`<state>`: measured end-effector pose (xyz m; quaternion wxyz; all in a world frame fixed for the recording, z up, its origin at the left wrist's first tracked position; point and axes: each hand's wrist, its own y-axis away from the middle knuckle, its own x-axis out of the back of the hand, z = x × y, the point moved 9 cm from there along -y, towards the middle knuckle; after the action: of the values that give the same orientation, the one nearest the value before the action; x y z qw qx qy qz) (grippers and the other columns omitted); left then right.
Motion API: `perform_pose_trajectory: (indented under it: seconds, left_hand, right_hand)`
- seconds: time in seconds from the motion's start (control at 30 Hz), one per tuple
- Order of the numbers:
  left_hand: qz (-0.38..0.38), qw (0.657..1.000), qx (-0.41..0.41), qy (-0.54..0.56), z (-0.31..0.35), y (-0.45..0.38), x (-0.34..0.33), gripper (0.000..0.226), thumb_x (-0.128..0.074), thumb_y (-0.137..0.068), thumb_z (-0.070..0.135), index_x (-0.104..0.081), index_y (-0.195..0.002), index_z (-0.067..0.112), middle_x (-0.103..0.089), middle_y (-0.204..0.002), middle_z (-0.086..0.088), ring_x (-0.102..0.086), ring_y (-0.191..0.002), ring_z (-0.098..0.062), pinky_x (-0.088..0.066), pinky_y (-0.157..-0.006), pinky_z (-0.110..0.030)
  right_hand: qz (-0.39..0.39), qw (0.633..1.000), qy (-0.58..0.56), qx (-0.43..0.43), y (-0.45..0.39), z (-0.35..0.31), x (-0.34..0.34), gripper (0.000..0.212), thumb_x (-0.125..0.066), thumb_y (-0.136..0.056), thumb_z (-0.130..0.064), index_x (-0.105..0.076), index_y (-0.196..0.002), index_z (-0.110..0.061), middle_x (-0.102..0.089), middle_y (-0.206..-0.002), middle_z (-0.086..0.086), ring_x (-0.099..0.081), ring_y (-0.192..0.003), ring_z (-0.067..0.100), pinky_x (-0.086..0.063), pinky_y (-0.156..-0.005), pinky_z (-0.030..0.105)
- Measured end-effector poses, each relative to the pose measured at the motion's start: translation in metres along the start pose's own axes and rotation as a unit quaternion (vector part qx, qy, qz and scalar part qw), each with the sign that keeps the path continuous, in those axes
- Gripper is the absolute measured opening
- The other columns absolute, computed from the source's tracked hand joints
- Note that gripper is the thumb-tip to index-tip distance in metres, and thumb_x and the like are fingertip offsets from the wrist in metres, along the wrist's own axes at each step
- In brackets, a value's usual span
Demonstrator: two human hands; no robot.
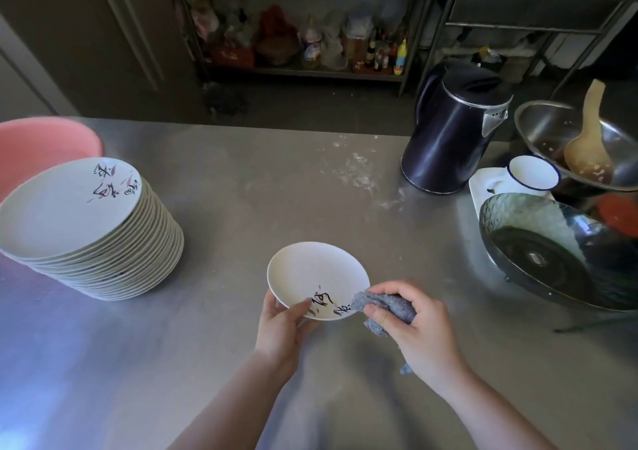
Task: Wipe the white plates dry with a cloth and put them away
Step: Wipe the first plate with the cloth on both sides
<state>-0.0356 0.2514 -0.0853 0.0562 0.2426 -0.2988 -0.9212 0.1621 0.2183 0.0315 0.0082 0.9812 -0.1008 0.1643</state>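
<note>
A small white plate (310, 273) with black brush writing is held above the steel table, tilted toward me. My left hand (281, 329) grips its near-left rim, thumb on the inside. My right hand (414, 325) holds a bunched grey cloth (386, 306) against the plate's near-right rim. A tall stack of white plates (103, 246) with the same writing stands at the left of the table.
A pink basin (45, 142) sits behind the stack. A dark electric kettle (452, 128) stands at the back right. Right of it are a white enamel mug (531, 173), a metal bowl with a wooden spoon (583, 146) and a glass bowl (552, 253). Shelves with bottles lie beyond the table (241, 180).
</note>
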Motion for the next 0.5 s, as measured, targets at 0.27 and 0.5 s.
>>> perform_pose_trajectory:
  seconds: [0.27, 0.5]
  left_hand:
    - [-0.082, 0.987, -0.069, -0.121, 0.015, -0.038, -0.026, 0.098, -0.077, -0.067, 0.0, -0.027, -0.143, 0.036, -0.061, -0.128, 0.0, -0.064, -0.112, -0.012, -0.057, -0.082, -0.029]
    - [-0.083, 0.966, -0.082, -0.231, 0.013, -0.053, -0.025, 0.091, -0.079, -0.058, -0.001, -0.042, -0.132, 0.036, -0.068, -0.112, 0.013, -0.066, -0.101, -0.003, -0.056, -0.074, -0.023]
  right_hand:
    - [0.014, 1.0, 0.003, -0.011, -0.014, 0.017, -0.002, 0.02, -0.073, -0.071, -0.027, -0.069, -0.087, -0.038, -0.067, -0.09, -0.011, -0.065, -0.086, 0.012, -0.046, -0.074, 0.015]
    - [0.026, 0.999, -0.02, -0.029, -0.019, 0.026, -0.007, 0.022, -0.073, -0.07, -0.026, -0.068, -0.089, -0.038, -0.069, -0.091, -0.008, -0.066, -0.089, 0.012, -0.047, -0.076, 0.014]
